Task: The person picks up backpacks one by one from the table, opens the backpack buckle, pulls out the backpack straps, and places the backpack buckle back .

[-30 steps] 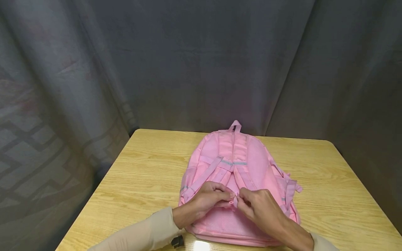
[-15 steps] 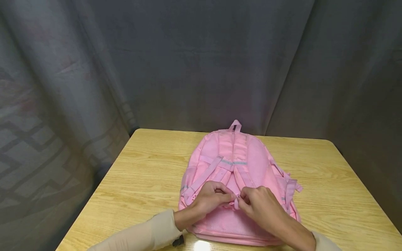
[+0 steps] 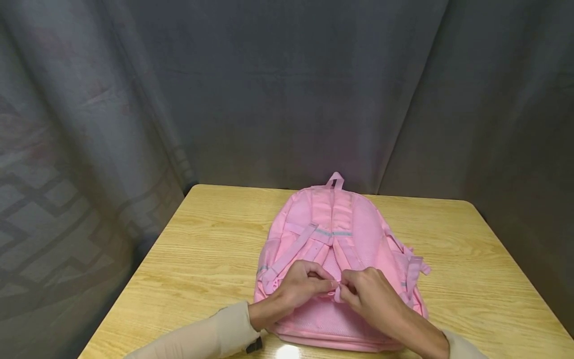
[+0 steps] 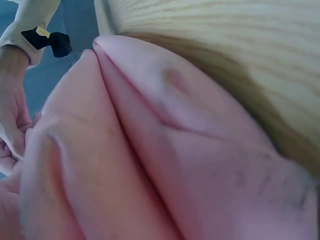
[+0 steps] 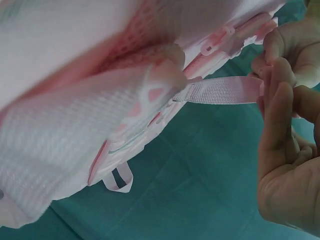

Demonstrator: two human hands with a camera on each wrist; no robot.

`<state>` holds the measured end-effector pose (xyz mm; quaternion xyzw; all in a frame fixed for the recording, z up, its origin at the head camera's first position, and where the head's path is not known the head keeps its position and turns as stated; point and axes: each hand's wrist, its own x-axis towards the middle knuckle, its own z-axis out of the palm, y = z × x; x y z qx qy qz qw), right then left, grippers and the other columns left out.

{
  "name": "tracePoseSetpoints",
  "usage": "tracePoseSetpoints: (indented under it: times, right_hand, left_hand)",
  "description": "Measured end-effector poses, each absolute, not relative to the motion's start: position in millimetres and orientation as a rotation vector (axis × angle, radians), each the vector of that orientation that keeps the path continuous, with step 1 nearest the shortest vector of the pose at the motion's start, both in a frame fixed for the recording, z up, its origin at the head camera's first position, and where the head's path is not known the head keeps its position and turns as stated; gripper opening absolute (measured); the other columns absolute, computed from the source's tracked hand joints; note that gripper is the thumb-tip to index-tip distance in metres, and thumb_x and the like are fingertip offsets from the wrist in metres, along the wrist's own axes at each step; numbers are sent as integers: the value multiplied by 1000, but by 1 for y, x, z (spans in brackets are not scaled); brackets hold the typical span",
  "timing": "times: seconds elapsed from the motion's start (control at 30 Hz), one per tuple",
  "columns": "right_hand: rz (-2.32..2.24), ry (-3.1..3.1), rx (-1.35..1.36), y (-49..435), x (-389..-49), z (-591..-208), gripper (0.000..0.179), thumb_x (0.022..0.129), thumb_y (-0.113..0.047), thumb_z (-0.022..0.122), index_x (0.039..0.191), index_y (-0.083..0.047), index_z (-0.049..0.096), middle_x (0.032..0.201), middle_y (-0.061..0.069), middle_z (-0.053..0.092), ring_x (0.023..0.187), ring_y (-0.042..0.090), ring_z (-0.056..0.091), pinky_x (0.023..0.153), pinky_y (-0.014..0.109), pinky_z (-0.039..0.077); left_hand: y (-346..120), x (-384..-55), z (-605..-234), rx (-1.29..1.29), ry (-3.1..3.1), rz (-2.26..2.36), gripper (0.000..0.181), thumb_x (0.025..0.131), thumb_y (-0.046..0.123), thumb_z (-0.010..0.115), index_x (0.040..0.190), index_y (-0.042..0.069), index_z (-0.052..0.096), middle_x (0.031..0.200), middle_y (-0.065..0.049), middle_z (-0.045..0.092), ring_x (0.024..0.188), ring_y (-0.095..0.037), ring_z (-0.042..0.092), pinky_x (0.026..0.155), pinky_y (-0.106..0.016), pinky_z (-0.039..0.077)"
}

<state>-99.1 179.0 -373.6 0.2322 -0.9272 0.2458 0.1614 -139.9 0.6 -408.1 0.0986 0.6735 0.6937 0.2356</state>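
Observation:
A pink backpack [image 3: 363, 229] lies on the table with its shoulder straps facing up and its top handle toward the curtain. Over its lower middle, my left hand [image 3: 300, 286] pinches a small pink piece at the strap, mostly covered by the fingers. My right hand [image 3: 374, 296] meets it from the other side, thumb and fingertips gripping the pink webbing strap [image 5: 220, 91], which runs taut from the bag's side in the right wrist view. A short strap end [image 3: 338, 295] hangs between the two hands. Pink fabric folds [image 4: 125, 150] fill most of the left wrist view.
The wooden table [image 3: 215, 234] extends on both sides of the bag. Dark grey curtains [image 3: 278, 89] hang behind and to the left. A loose side strap [image 3: 416, 267] sticks out at the bag's right. A black wrist-worn device [image 4: 52, 42] shows in the left wrist view.
Both hands stay at the same spot on the backpack. Their fingertips have shifted slightly around the strap, with the left thumb edging right toward the right hand.

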Motion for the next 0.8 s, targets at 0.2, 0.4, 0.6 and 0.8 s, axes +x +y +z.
tracePoseSetpoints:
  times: [0.2,0.4,0.6,0.8]
  right_hand:
    - [695,-2579,705,179,-100,-376,40,65,1,67,57,-27,39,55,-27,21,53,-13,18,43,5,16]
    - [723,-2541,744,180,-100,-377,40,66,1,68,60,-27,40,56,-27,22,54,-15,19,43,4,16]
    - [744,-2508,784,180,-99,-378,38,69,3,67,62,-27,43,56,-26,25,54,-16,20,43,3,17]
    - [682,-2455,804,178,-99,-378,35,71,0,67,65,-26,45,56,-25,25,54,-15,20,43,3,17]
  left_hand:
    - [1,-141,-410,195,1757,1930,11,81,0,76,88,-7,71,79,-12,74,68,-13,70,69,-32,63]
    - [0,-142,-410,160,1688,1959,13,81,-1,75,89,-9,70,82,-15,75,70,-14,71,71,-30,63]
    - [0,-143,-411,140,1656,1975,14,81,-3,75,91,-12,69,80,-15,74,70,-14,71,70,-28,62]
    - [0,-144,-412,95,1609,2004,14,82,-5,72,92,-15,68,79,-12,73,72,-15,71,74,-30,62]
